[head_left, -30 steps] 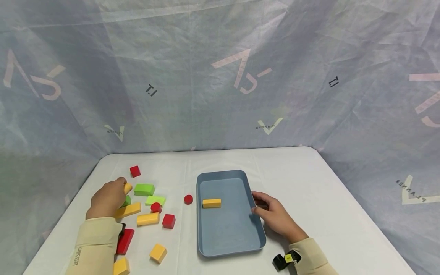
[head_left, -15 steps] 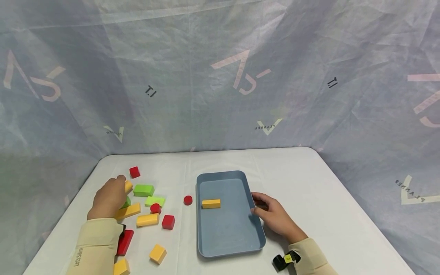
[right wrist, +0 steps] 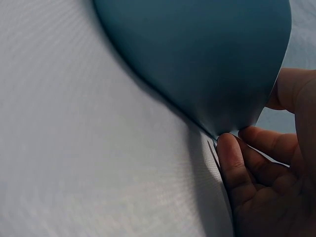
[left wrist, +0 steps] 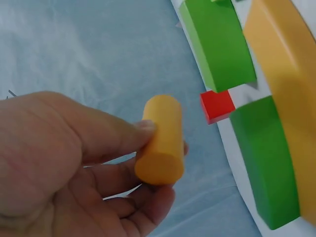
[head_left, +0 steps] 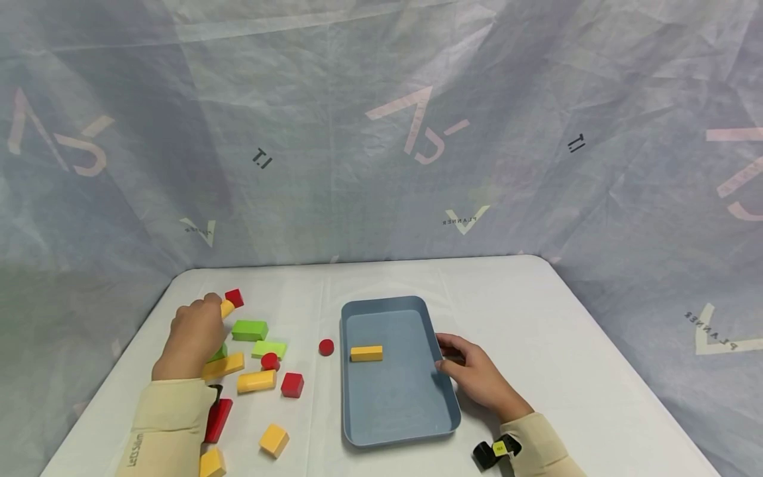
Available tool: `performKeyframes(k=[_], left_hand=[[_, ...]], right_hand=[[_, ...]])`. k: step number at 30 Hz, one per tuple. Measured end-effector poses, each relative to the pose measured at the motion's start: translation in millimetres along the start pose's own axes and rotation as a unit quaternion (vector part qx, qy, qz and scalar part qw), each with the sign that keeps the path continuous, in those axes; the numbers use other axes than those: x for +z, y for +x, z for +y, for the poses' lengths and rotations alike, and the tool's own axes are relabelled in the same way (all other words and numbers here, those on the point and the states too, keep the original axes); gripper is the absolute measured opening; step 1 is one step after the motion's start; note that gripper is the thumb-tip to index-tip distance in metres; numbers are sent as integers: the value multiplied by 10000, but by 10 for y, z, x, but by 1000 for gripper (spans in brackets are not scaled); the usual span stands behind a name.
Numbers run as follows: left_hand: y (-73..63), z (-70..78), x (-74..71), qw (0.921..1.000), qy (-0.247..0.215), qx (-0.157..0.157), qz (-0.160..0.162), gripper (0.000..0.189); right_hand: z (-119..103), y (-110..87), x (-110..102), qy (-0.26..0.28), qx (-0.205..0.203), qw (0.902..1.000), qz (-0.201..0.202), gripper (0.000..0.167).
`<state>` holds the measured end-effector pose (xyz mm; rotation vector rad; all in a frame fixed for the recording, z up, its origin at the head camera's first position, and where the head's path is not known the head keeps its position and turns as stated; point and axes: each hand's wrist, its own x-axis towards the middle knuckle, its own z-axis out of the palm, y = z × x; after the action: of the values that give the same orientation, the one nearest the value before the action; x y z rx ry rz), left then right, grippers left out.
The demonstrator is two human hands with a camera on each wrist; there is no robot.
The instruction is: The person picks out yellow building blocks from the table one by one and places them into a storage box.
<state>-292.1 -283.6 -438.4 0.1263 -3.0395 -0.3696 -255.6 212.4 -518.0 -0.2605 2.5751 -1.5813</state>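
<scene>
My left hand point(head_left: 193, 334) pinches a yellow cylinder block point(left wrist: 160, 140) between thumb and fingers, raised above the blocks at the table's left. In the head view only the cylinder's end shows past the fingers, close to a red cube point(head_left: 234, 298). My right hand point(head_left: 477, 374) grips the right wall of a blue-grey tray point(head_left: 401, 438), thumb over the rim and fingers outside. The right wrist view shows those fingertips point(right wrist: 229, 148) low against the tray's outer wall. One yellow rectangular block point(head_left: 366, 354) lies inside the tray, near its left wall.
Green blocks point(head_left: 250, 330), a yellow cylinder point(head_left: 256, 381), red discs point(head_left: 326, 347) and another red cube point(head_left: 292, 385) lie left of the tray. Nearer the front are yellow blocks point(head_left: 274, 440) and a red flat block point(head_left: 218, 421), partly behind the left sleeve. A grey cloth backdrop point(head_left: 357, 165) encloses the table.
My left hand has moved up and slightly right with the yellow cylinder, closer to the far red cube. The right hand and tray stay in place.
</scene>
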Motion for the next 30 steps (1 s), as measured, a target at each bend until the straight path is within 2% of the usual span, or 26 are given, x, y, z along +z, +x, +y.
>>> performKeyframes(k=[6,13,18,25,30], left_hand=[[-17,63,-27,9997,91,5,212,48],[-41,163,-76,9997,-34,133,194,44],[-67,279,-88,9990,-84,297,335,44],[-135,431,-106,9946,-187,734,714,42],[-159,509,-97,9934,-365,696,832,43]], right_hand=[[-4,-8,0,53,23,10000,-6,56],[-3,-4,-3,36,-8,10000,0,56],[-1,2,-2,6,-8,10000,4,56],[-5,2,-3,-23,-13,10000,5,56],[-8,0,-4,-13,-11,10000,2,56]])
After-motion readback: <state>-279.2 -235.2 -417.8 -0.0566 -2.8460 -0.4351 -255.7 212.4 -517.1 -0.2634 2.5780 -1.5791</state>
